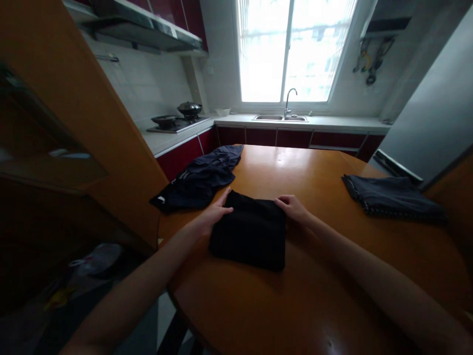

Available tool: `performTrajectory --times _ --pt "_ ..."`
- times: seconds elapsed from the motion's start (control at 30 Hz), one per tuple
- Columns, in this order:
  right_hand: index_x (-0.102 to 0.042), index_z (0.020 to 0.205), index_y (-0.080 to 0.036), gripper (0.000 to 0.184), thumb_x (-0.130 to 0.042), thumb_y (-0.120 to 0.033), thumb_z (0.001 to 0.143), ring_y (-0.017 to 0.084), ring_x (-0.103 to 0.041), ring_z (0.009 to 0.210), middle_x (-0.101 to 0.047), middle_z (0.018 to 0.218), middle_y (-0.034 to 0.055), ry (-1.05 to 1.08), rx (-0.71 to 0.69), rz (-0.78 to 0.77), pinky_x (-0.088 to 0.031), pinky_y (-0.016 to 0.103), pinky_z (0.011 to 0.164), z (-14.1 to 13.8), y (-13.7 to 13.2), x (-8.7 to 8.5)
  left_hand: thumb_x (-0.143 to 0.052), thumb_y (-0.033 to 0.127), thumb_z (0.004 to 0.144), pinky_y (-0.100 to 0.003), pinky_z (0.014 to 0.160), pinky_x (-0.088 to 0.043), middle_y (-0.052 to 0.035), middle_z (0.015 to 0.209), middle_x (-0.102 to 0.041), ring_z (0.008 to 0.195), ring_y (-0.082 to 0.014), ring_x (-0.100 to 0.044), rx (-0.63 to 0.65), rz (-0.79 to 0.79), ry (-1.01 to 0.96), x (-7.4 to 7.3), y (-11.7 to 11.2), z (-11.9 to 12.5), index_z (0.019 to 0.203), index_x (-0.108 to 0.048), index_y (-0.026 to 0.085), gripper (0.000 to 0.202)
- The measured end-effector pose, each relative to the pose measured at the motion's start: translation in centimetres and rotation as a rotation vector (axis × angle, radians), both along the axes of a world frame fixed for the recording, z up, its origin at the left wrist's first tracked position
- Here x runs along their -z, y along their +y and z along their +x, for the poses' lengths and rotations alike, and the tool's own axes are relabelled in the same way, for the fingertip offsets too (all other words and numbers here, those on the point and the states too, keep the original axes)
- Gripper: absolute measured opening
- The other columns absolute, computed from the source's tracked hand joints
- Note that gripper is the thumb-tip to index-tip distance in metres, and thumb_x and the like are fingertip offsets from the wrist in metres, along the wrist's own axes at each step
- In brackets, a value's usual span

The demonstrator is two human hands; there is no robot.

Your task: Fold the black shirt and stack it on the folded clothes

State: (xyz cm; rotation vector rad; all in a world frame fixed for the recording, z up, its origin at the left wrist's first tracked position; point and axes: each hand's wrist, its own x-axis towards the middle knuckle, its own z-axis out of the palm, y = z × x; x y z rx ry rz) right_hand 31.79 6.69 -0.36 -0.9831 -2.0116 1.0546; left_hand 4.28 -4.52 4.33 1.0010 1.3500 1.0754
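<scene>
A folded black garment [251, 231] lies on the round orange-brown table [318, 276] in front of me. My left hand [216, 213] rests at its far left corner, fingers stretched out and pressing on the cloth edge. At the far right corner my right hand [293, 207] has its fingers curled and pinched on the cloth.
A crumpled dark blue garment [201, 180] hangs over the table's left edge. A folded dark grey garment [391, 197] lies at the right. A wooden cabinet [74, 123] stands close on the left. Behind are a stove with pans [177, 118], a sink [281, 117] and a window.
</scene>
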Motion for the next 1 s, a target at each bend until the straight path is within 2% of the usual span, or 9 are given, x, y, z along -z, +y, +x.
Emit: performTrajectory --times 0.1,0.17,0.2,0.33,0.4,0.57,0.73,0.93,1.0 --pt "-0.072 0.076 -0.015 0.032 -0.061 -0.044 0.081 0.018 -0.061 0.068 -0.071 0.073 0.0052 -0.064 -0.015 0.027 -0.044 0.027 0.061 -1.0 0.6 0.4 -0.075 0.028 0.078 -0.040 0.098 -0.053 -0.0110 0.154 -0.044 0.120 -0.0278 -0.063 0.029 -0.091 -0.072 1.4 -0.9 -1.5 0.160 -0.007 0.037 0.107" --pt "-0.072 0.076 -0.015 0.030 -0.062 -0.042 0.081 0.019 -0.062 0.069 -0.072 0.074 0.0061 -0.067 -0.027 0.044 -0.045 0.028 0.062 -1.1 0.8 0.6 -0.076 0.036 0.081 -0.041 0.095 -0.055 -0.0115 0.145 -0.055 0.113 -0.0266 -0.068 0.090 -0.056 -0.095 1.5 -1.8 -2.0 0.159 -0.002 0.039 0.108" --pt "-0.072 0.077 -0.015 0.030 -0.062 -0.043 0.081 0.019 -0.063 0.070 -0.072 0.075 0.0064 -0.060 -0.028 0.047 -0.046 0.028 0.063 -1.0 0.8 0.7 -0.077 0.039 0.081 -0.040 0.095 -0.055 -0.0109 0.141 -0.058 0.111 -0.0260 -0.068 0.124 -0.025 -0.085 1.4 -2.3 -2.1 0.159 -0.005 0.039 0.106" --pt "-0.072 0.079 -0.016 0.032 -0.061 -0.046 0.083 0.020 -0.063 0.071 -0.072 0.077 0.0068 -0.022 -0.024 0.048 -0.047 0.029 0.064 -0.3 0.5 1.0 -0.079 0.041 0.079 -0.037 0.097 -0.053 -0.0106 0.135 -0.063 0.113 -0.0267 -0.066 0.210 -0.005 0.049 0.3 -4.1 -1.9 0.147 -0.048 0.026 0.076" --pt "-0.072 0.079 -0.015 0.034 -0.061 -0.047 0.083 0.020 -0.063 0.071 -0.072 0.077 0.0065 -0.014 -0.037 0.047 -0.047 0.030 0.065 -0.1 0.4 0.9 -0.082 0.038 0.076 -0.037 0.097 -0.053 -0.0109 0.135 -0.063 0.113 -0.0275 -0.066 0.191 -0.041 0.066 -0.2 -4.7 -1.4 0.141 -0.057 0.023 0.071" --pt "-0.073 0.082 -0.015 0.038 -0.061 -0.051 0.084 0.020 -0.062 0.073 -0.072 0.077 0.0054 -0.012 -0.106 0.037 -0.047 0.030 0.067 0.5 0.2 0.3 -0.085 0.030 0.072 -0.040 0.102 -0.051 -0.0116 0.142 -0.058 0.121 -0.0283 -0.063 0.212 -0.060 -0.041 -0.7 -5.3 -0.1 0.144 -0.053 0.026 0.079" --pt "-0.072 0.080 -0.015 0.038 -0.061 -0.052 0.082 0.020 -0.063 0.072 -0.072 0.076 0.0060 -0.016 -0.060 0.043 -0.048 0.030 0.066 0.5 -0.1 0.2 -0.084 0.025 0.070 -0.041 0.107 -0.047 -0.0109 0.148 -0.052 0.129 -0.0298 -0.056 0.229 -0.026 0.179 -0.6 -5.4 -0.5 0.140 -0.057 0.025 0.075" --pt "-0.072 0.081 -0.017 0.033 -0.059 -0.047 0.084 0.022 -0.065 0.075 -0.073 0.078 0.0071 -0.014 0.064 0.128 -0.048 0.032 0.068 0.4 -0.1 1.3 -0.083 0.025 0.071 -0.036 0.100 -0.051 -0.0089 0.143 -0.057 0.122 -0.0263 -0.061 0.290 0.012 0.210 -0.8 -4.4 -2.1 0.144 -0.053 0.029 0.079" --pt "-0.072 0.082 -0.017 0.032 -0.059 -0.047 0.083 0.022 -0.065 0.075 -0.073 0.079 0.0071 -0.011 0.053 0.123 -0.048 0.032 0.068 0.4 0.0 1.4 -0.080 0.030 0.075 -0.033 0.090 -0.054 -0.0092 0.132 -0.064 0.109 -0.0228 -0.067 0.270 -0.012 0.239 -0.5 -3.1 -2.8 0.148 -0.047 0.030 0.080"
